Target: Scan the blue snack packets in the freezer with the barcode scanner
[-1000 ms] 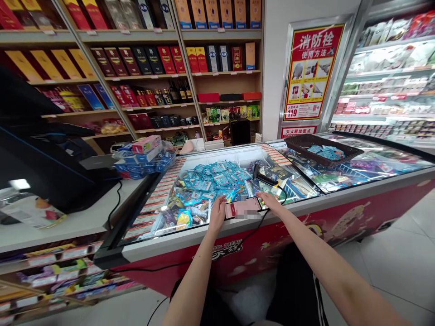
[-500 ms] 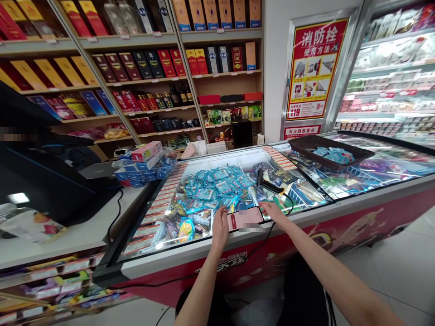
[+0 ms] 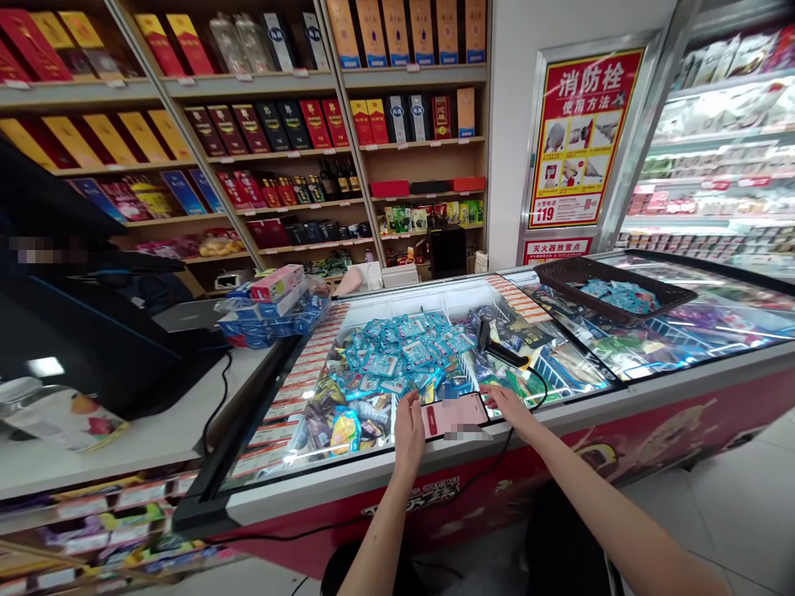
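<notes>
A phone (image 3: 453, 414) with a lit pinkish screen lies flat on the glass lid of a chest freezer (image 3: 435, 459), near its front edge. My left hand (image 3: 408, 424) rests at the phone's left end, fingers stretched along it. My right hand (image 3: 506, 403) touches the phone's right end, its fingers also extended. A black barcode scanner (image 3: 497, 348) with a cable lies on the glass just behind the phone. Under the lid sit several blue ice-cream packets (image 3: 403, 352).
A black point-of-sale terminal (image 3: 80, 331) stands on the white counter at left, with stacked blue packs (image 3: 270, 302) beside it. A dark basket (image 3: 614, 290) rests on the freezer's right lid. Shelves of boxed goods fill the back wall; a red fire-hydrant poster (image 3: 580, 136) hangs at right.
Both hands and the phone stay together on the glass. The view has shifted a little, so they sit lower in the picture than before.
</notes>
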Motion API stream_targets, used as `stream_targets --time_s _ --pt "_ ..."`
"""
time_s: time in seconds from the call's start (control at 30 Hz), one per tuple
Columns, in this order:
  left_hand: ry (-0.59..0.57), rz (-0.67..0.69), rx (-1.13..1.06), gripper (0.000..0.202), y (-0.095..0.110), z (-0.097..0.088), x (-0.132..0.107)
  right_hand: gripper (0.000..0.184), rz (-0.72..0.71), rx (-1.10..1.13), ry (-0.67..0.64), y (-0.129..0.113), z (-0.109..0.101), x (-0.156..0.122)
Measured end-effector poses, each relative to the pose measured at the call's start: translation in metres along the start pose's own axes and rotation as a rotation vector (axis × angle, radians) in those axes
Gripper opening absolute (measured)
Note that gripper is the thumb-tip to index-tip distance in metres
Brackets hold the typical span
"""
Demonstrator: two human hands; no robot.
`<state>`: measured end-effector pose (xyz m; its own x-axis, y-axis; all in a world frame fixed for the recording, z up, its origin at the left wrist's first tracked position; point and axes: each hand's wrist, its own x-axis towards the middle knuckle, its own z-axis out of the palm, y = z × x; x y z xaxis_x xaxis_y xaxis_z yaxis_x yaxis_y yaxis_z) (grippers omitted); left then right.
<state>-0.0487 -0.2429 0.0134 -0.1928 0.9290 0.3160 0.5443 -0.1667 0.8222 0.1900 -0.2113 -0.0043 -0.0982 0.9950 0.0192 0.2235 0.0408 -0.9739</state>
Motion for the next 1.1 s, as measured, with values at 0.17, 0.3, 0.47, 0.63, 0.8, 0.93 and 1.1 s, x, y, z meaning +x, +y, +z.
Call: stream_targets --time_s 0.17,0.3,0.47,0.63,0.8,0.93,1.1 --pt "-0.008 0.012 -0.019 0.041 -0.005 -0.001 0.001 0.046 0.019 -0.014 0.017 -0.002 0.004 0.003" --pt "-0.014 -0.002 -0.003 0.041 -0.005 -0.002 0.002 0.043 0.019 -0.014 0.023 -0.003 0.007 0.005" --pt "-0.001 -0.011 0.01 0.041 -0.002 -0.003 0.003 0.042 -0.006 -0.107 0.02 0.0 0.005 0.013" --pt "-0.008 -0.011 -0.017 0.039 -0.006 -0.001 0.004 0.034 -0.165 -0.357 0.165 -0.009 -0.01 0.025" --pt "0.024 -0.016 -0.063 0.039 -0.018 -0.013 0.022 0.033 -0.342 -0.52 0.271 -0.038 -0.016 0.035" --pt "0.166 0.098 0.137 0.043 -0.02 -0.038 0.057 0.04 -0.502 -0.594 0.099 -0.058 0.015 0.06" --pt "0.178 0.115 0.525 0.078 -0.027 -0.052 0.098 0.059 -0.336 -0.708 0.216 -0.058 0.064 0.124"
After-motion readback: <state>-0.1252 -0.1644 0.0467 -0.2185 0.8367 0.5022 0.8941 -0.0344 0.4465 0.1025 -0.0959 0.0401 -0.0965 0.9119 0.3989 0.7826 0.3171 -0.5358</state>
